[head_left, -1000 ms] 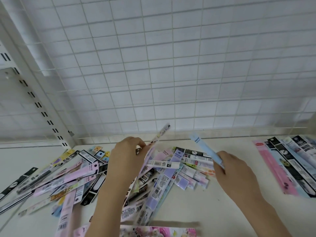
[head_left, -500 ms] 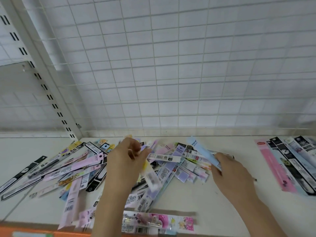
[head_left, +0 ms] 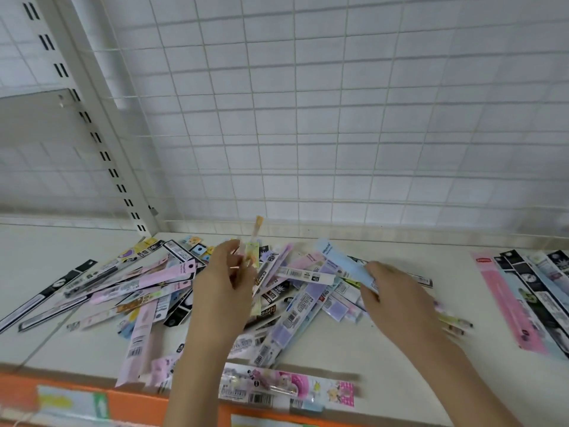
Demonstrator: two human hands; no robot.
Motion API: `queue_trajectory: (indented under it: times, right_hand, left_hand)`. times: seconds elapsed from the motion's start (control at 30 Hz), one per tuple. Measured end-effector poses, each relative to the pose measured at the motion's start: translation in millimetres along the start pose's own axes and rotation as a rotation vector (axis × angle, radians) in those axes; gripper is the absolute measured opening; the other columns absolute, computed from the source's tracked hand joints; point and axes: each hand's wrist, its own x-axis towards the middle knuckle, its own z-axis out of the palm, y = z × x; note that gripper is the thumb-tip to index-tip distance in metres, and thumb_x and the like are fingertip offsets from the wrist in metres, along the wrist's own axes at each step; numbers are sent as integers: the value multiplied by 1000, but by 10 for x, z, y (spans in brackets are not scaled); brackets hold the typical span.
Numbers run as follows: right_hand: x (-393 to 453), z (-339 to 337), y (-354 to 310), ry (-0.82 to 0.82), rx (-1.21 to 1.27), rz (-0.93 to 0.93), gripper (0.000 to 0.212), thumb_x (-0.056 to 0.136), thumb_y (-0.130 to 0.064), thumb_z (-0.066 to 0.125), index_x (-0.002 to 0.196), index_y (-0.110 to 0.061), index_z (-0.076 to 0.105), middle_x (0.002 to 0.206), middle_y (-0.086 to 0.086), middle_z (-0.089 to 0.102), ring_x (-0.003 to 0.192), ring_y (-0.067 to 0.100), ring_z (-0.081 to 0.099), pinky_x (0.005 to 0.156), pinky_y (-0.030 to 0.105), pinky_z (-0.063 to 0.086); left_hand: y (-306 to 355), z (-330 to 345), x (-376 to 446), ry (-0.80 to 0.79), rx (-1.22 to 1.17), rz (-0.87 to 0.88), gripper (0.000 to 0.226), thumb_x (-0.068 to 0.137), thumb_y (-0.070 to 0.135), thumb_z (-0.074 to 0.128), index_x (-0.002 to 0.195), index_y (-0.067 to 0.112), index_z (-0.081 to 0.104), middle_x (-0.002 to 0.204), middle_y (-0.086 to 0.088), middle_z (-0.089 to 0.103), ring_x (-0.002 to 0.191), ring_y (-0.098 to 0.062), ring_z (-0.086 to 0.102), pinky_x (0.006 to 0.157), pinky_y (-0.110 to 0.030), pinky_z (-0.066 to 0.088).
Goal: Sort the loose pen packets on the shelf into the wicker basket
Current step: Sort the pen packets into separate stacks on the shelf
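My left hand (head_left: 226, 282) pinches a slim yellow-green pen packet (head_left: 253, 257), held upright above the heap. My right hand (head_left: 397, 294) grips a pale blue flat packet (head_left: 345, 263), its printed end tilted up and leftward. Beneath both: a loose pile of pastel and black pen packets (head_left: 172, 291) spread over the white shelf (head_left: 385, 349). A neat row of long packets (head_left: 529, 291) lies well apart, right. White wire grid panel (head_left: 338, 118) behind. Wicker basket not visible.

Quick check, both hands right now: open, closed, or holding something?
Left hand: closed, pinching a yellow-green pen packet upright.
Right hand: closed, gripping a light blue pen packet.
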Motion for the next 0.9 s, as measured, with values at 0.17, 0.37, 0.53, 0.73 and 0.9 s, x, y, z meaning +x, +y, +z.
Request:
queue_trajectory:
  times: [0.17, 0.37, 0.53, 0.73, 0.9]
  right_hand:
    - [329, 51, -422, -26, -56, -187, 24, 95, -39, 44, 104, -19, 54, 84, -5, 42, 72, 18, 46, 54, 28, 32]
    - [471, 309, -711, -214, -167, -249, 33, 90, -46, 53, 112, -23, 59, 94, -2, 36, 70, 18, 45, 45, 24, 23]
    - [499, 206, -651, -158, -254, -245, 25, 96, -35, 46, 104, -18, 63, 99, 0, 45, 73, 22, 46, 58, 28, 33]
    - [427, -123, -358, -96, -315, -157, 19, 95, -29, 43, 99, -27, 61, 82, -7, 42, 87, 18, 44, 63, 27, 32]
    - [211, -235, -82, -132, -294, -56, 21, 94, -25, 41, 100, -28, 61, 77, -7, 49, 91, 17, 47, 64, 26, 37]
  left_hand:
    - [-70, -206, -48, 55, 47, 25, 23, 94, 13, 50, 114, 23, 57, 76, 15, 63, 59, 7, 63, 62, -22, 52]
    - [-265, -428, -48, 102, 137, -37, 24, 97, 21, 43, 118, 18, 53, 75, 9, 64, 67, -21, 67, 69, -39, 53]
    - [-354, -460, -46, 94, 229, -103, 28, 96, 29, 44, 116, 12, 53, 66, 3, 59, 62, -17, 57, 56, -28, 40]
    - [-225, -240, 66, -48, 322, -93, 34, 85, 46, 58, 86, 13, 49, 59, 8, 43, 61, -16, 45, 53, -26, 32]
    - [-91, -55, 223, -128, 378, -34, 31, 90, 37, 54, 104, 9, 59, 74, 4, 57, 70, -15, 50, 60, -24, 38]
